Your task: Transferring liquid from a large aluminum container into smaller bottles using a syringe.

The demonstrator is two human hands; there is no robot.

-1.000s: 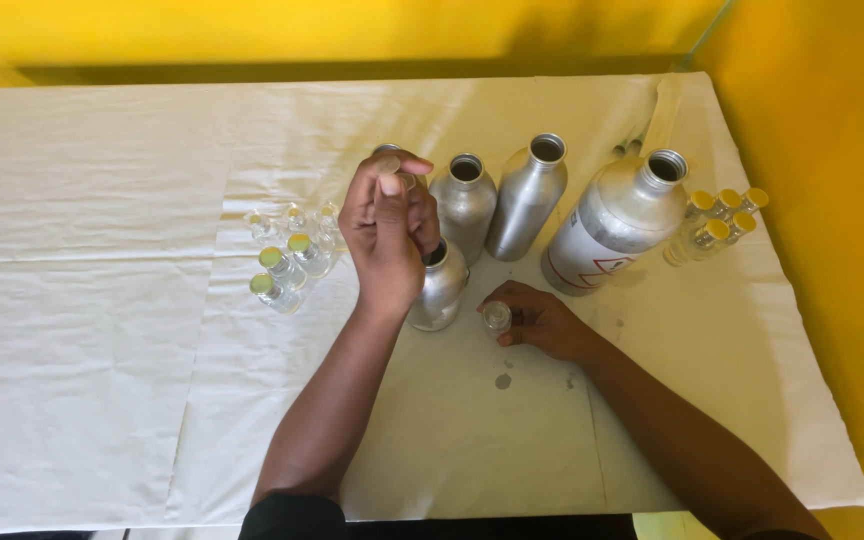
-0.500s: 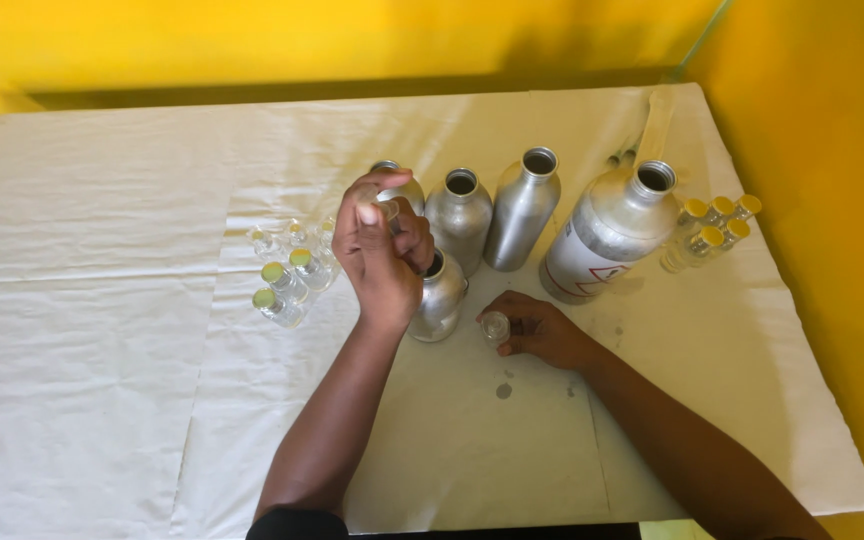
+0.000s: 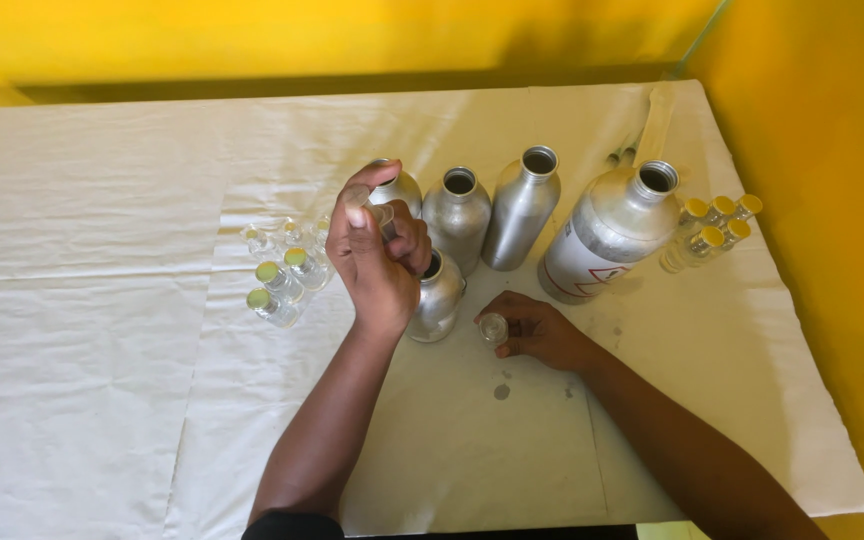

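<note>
My left hand (image 3: 377, 262) is raised over a small silver bottle (image 3: 439, 300) and closed on a thin clear syringe-like tube (image 3: 380, 213), with the thumb pressed on its top. The tube's lower end is hidden behind my fingers. My right hand (image 3: 542, 333) rests on the white cloth just right of that bottle. Its fingers hold a small clear glass vial (image 3: 493, 327) upright on the table.
Three taller open silver bottles (image 3: 520, 205) and one large labelled silver bottle (image 3: 607, 235) stand behind my hands. Yellow-capped vials (image 3: 714, 225) lie at the right and green-capped vials (image 3: 282, 282) at the left. The white-clothed table (image 3: 92, 300) meets yellow walls.
Both hands stay where they were, the left over the small bottle and the right on the vial. Only the view has shifted slightly.
</note>
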